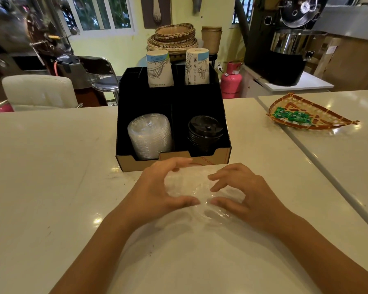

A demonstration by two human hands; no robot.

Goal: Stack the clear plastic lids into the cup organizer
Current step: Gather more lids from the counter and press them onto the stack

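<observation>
Head camera view, looking down at a pale counter (51, 187). Two bare hands curve toward each other around a blurred mass of clear plastic lids (189, 187) lying on the counter. Left hand (157, 187) arches its fingers over the far side of the lids, thumb closing in from the near side; right hand (246, 194) mirrors it, with its fingertips (212, 178) spread above the plastic. Both hands cup the lids loosely, though whether they grip firmly cannot be told, since the plastic is transparent and smeared, and its edges and count are hard to make out.

Just beyond the fingertips stands a black cup organizer (172, 98). Its near compartment beyond the left fingers holds a stack of clear lids (150, 136); the one beyond the right fingers holds black lids (205, 134), partly hidden by the front wall. Two paper cup stacks (159, 68) rise from the rear compartments. Well beyond the right hand lies a woven tray (327, 115) of green sweets (291, 116). Both forearms are cut off at the bottom edge.
</observation>
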